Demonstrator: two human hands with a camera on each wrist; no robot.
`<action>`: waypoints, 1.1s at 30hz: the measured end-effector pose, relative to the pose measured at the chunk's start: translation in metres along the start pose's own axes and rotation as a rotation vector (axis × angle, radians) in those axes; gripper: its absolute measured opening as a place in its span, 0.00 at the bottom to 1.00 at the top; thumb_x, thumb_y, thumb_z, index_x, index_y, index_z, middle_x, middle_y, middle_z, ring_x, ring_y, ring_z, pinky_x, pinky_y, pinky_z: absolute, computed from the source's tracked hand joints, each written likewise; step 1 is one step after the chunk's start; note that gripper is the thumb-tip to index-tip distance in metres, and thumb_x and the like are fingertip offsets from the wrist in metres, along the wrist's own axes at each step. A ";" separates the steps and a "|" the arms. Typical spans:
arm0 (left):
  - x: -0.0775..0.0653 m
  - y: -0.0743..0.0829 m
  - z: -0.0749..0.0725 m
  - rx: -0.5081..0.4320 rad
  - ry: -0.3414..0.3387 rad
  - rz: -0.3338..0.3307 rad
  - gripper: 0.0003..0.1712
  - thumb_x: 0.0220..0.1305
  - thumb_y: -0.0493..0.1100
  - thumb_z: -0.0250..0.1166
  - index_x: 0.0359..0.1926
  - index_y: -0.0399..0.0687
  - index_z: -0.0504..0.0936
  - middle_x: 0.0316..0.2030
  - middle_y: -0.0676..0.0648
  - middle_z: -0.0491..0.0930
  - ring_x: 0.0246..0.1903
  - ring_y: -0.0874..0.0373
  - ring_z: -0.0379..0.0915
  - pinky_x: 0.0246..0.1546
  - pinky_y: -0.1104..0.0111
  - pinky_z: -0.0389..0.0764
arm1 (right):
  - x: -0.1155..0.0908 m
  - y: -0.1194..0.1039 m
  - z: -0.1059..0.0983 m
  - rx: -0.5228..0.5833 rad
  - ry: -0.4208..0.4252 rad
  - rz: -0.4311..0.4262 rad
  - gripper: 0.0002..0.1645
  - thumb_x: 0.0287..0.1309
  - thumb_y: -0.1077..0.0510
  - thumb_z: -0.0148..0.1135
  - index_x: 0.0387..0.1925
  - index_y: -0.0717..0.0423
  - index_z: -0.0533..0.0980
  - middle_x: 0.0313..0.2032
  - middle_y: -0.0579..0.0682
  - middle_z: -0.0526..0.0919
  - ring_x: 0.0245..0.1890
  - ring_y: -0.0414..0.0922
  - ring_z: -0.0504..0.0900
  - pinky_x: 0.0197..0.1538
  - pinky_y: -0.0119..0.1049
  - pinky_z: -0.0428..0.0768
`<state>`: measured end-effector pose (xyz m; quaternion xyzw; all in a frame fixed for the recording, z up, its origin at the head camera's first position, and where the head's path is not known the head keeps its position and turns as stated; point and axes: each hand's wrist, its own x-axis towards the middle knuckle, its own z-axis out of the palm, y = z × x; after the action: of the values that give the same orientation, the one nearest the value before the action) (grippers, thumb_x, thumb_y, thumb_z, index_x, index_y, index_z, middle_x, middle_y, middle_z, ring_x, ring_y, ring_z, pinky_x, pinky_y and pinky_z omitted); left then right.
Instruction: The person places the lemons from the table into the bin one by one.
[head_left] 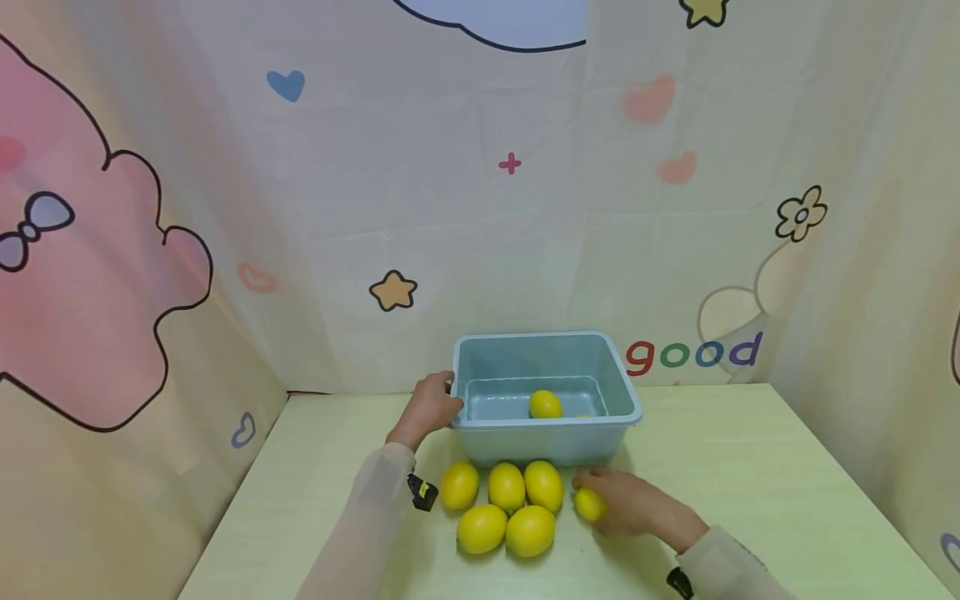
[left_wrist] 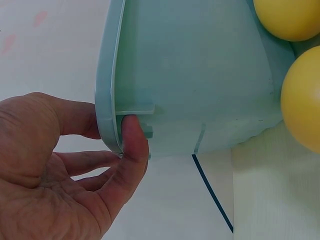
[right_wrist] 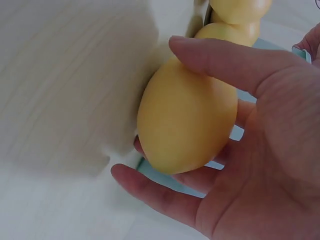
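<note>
Pale-blue rectangular plastic bin [head_left: 542, 447]: upright, open-topped, long side facing the person.
Bin contents: one yellow oval lemon [head_left: 545, 404] on the floor inside; a yellow sliver [head_left: 583, 417] shows just over the front rim, rest hidden.
Left hand [head_left: 433, 402]: digits curled about the bin's left rim, gripping it.
Right hand [head_left: 633, 504]: part-closed round a held lemon [head_left: 589, 504], thumb on one side, fingers on the other; in front of the bin, toward its right end; can't tell if fruit is off the tabletop.
Loose lemons [head_left: 507, 488]: five, clustered before the bin, three behind, two nearer the person.
Surface: pale yellow-green table [head_left: 750, 483], faint grain.
Room: pale printed curtains [head_left: 450, 192] behind and both sides; hearts, stars, multicoloured "good" lettering [head_left: 693, 353] right of the bin.
Arms: light long sleeves [head_left: 360, 517], small black device [head_left: 422, 492] at each wrist.
</note>
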<state>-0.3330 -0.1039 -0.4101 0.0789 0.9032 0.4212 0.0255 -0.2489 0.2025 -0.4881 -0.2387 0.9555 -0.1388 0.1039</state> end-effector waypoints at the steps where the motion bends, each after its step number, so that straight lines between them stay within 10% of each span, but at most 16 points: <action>1: 0.000 0.000 0.000 -0.001 0.000 0.000 0.30 0.55 0.35 0.55 0.62 0.36 0.67 0.48 0.35 0.78 0.36 0.50 0.79 0.26 0.66 0.84 | -0.001 0.000 0.000 0.001 -0.004 0.000 0.31 0.39 0.57 0.73 0.50 0.50 0.73 0.44 0.48 0.77 0.40 0.46 0.74 0.52 0.50 0.76; 33: 0.001 0.001 0.000 0.000 -0.011 -0.024 0.31 0.56 0.35 0.56 0.63 0.36 0.66 0.52 0.33 0.76 0.38 0.49 0.78 0.27 0.65 0.84 | -0.014 -0.011 -0.013 -0.020 -0.110 -0.024 0.28 0.39 0.59 0.70 0.46 0.41 0.72 0.36 0.38 0.72 0.34 0.40 0.69 0.41 0.38 0.74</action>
<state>-0.3338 -0.1031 -0.4090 0.0701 0.9038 0.4206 0.0354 -0.2356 0.2023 -0.4708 -0.2585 0.9467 -0.1169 0.1524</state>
